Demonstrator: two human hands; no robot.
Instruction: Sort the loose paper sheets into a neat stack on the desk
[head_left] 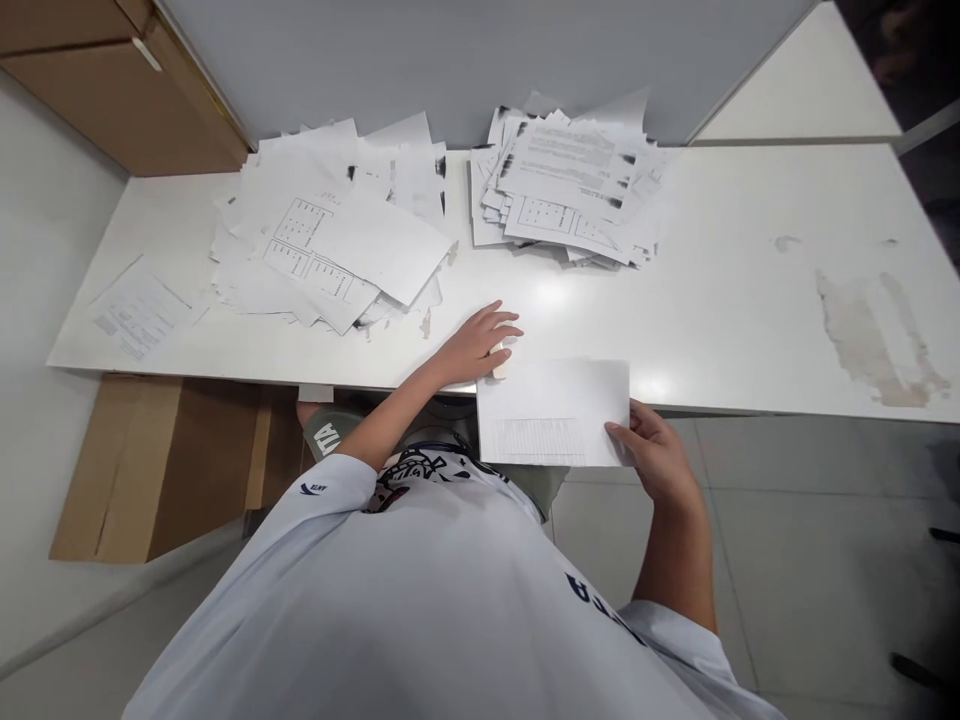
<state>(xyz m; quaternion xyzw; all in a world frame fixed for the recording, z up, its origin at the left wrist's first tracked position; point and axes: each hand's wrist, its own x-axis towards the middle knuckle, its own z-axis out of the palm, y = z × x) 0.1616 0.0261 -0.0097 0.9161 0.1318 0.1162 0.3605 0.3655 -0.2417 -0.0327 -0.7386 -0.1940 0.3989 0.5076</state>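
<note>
Right-hand grip (pixel 651 447): thumb and fingers clamped on the right edge of a white rectangular printed paper sheet (pixel 553 405) at the near edge of the glossy white desk (pixel 720 290). Left-hand grip (pixel 480 345): fingers apart, near the sheet's upper-left corner. Beyond: a loose left pile of printed white papers (pixel 330 240) and a right pile of printed white papers (pixel 570 170).

Bright, diffuse illumination; glare on the counter (pixel 720 300) near mid-length, soft shadow beneath its front edge. Wide-angle distortion stretches its ends; beyond the right edge, dim, blurred surroundings. Print on the paper (pixel 551 395) is unresolved.
</note>
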